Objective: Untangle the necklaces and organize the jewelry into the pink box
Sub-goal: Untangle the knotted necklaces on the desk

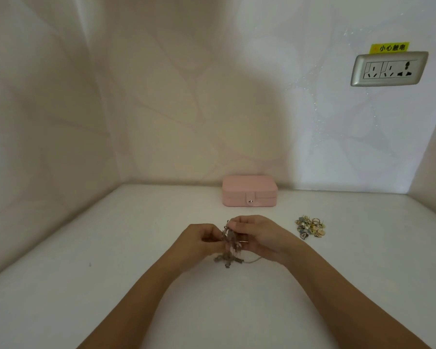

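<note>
The white table [111, 248] bears a closed pink box [249, 191] at the back and a jewelry heap [310, 226] nearer, rightward.

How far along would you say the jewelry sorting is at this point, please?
Nothing looks finished yet. In hand: the left hand and right hand both pinch the tangled necklaces, whose lower end trails on the table. Left to do: the pink box is snapped shut, and the pile of small jewelry lies loose beside it.

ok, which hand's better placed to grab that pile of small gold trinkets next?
Probably the right hand: the pile of small gold trinkets lies on its side; the left hand would have to cross over. Both pinch the tangled grey necklaces.
</note>
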